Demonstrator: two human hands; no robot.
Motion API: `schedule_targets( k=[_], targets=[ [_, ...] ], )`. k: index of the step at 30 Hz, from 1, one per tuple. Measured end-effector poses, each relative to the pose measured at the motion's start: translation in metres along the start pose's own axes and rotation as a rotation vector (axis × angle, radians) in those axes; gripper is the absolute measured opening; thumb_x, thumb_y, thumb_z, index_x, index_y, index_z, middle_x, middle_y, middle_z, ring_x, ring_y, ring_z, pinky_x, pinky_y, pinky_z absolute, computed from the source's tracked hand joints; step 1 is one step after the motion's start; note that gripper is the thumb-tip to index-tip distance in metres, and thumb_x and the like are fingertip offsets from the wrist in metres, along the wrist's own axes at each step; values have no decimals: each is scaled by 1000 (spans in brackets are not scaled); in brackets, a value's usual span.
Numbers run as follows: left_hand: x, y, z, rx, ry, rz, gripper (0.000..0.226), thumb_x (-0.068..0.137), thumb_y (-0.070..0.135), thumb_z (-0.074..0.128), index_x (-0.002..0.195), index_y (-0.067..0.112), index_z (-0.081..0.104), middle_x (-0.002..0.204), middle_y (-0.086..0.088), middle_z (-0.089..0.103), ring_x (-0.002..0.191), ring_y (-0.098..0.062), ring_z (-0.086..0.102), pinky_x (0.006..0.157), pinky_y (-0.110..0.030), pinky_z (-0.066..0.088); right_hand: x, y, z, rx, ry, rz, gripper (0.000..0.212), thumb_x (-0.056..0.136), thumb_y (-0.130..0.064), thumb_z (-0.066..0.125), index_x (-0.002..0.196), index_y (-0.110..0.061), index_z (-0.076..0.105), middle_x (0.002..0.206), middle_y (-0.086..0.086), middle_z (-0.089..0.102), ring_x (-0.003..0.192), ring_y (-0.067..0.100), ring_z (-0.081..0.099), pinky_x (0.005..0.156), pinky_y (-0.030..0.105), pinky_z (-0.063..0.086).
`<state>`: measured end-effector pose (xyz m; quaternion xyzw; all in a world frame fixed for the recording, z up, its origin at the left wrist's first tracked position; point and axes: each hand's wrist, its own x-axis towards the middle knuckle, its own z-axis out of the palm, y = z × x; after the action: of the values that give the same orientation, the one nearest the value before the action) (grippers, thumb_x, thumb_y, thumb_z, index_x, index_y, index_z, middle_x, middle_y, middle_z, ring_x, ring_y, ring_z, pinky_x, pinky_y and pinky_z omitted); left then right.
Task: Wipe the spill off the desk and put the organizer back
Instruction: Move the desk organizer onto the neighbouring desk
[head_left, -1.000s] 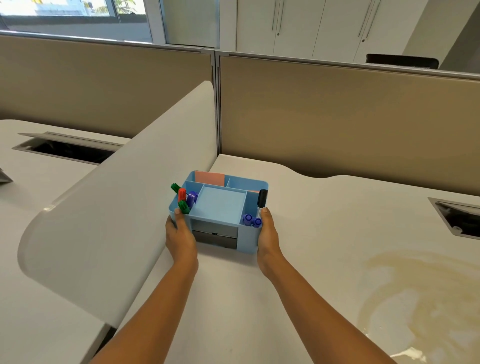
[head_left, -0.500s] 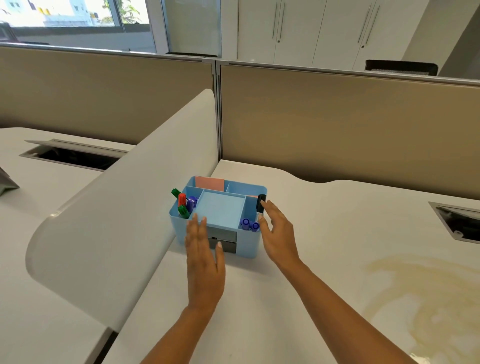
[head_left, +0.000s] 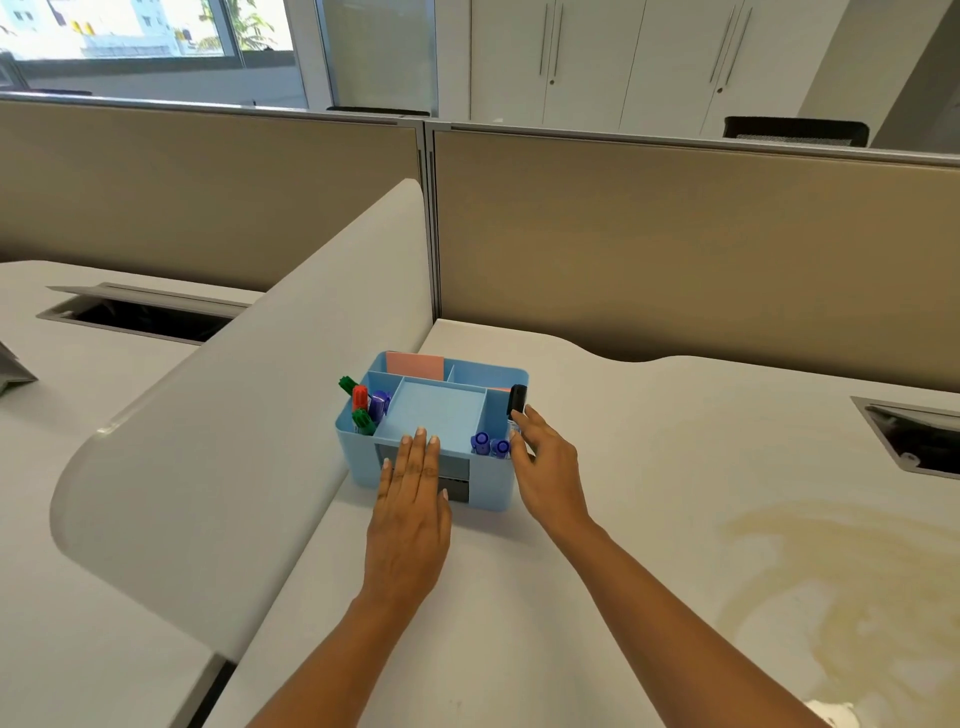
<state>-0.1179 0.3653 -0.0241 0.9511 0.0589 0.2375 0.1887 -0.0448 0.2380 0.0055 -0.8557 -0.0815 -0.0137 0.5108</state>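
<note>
Two flat hands, left (head_left: 410, 499) and right (head_left: 548, 467), fingers spread by organizer (head_left: 434, 415), white desk (head_left: 649, 441), tan spill (head_left: 841, 582) near right, beige partitions (head_left: 675, 249), cabinets (head_left: 623, 57) far.

No readable text, label, brand or number shows on anything in view

A white worktop (head_left: 649, 441) is bounded at the back by a tan partition and on the left by a curved white divider (head_left: 249, 441). A blue organizer (head_left: 493, 486) is set on it close against the divider, in the back left corner. A yellowish spill (head_left: 841, 587) is spread over the right front part, well apart from the organizer, and a cable cut-out (head_left: 914, 441) is sunk into the right edge.
</note>
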Motion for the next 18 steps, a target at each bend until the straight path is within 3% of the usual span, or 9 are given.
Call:
schedule_targets(
  k=[4, 7, 10, 15, 18],
  targets=[
    [-1, -2, 3, -79, 15, -3, 62, 79, -1, 62, 135, -2, 35, 141, -20, 41, 133, -35, 25, 102, -5, -20, 0, 4, 2, 27, -6, 2, 42, 97, -22, 40, 139, -15, 40, 152, 6, 33, 139, 21, 34, 102, 32, 43],
    [-2, -3, 8, -88, 20, 3, 62, 88, 8, 51, 140, 8, 17, 150, -6, 19, 140, -23, 9, 114, -20, -5, -1, 7, 1, 27, -58, -18, 43, 98, -26, 36, 141, -21, 36, 154, 4, 27, 141, 20, 27, 106, 31, 37],
    [-4, 2, 5, -97, -12, -3, 61, 92, 15, 46, 140, 13, 8, 147, 4, 3, 140, -15, -1, 114, -29, 0, -4, 10, -4, 63, -98, -26, 46, 99, -30, 31, 144, -26, 26, 156, 2, 22, 143, 19, 22, 111, 32, 30],
    [-12, 20, 0, -145, -30, -25, 58, 94, 22, 38, 140, 17, 4, 150, 4, 4, 139, -8, -2, 115, -28, 0, -17, 12, -14, -38, -88, -12, 54, 99, -33, 31, 147, -26, 10, 158, -2, 13, 144, 17, 19, 115, 31, 22],
    [-27, 35, 2, -204, -39, -50, 60, 94, 21, 41, 139, 20, 1, 153, 2, 9, 139, -8, -1, 115, -28, 2, -29, 22, -28, -232, -94, -22, 55, 99, -35, 31, 148, -25, 8, 159, -3, 6, 146, 15, 12, 117, 31, 17]
  ],
)
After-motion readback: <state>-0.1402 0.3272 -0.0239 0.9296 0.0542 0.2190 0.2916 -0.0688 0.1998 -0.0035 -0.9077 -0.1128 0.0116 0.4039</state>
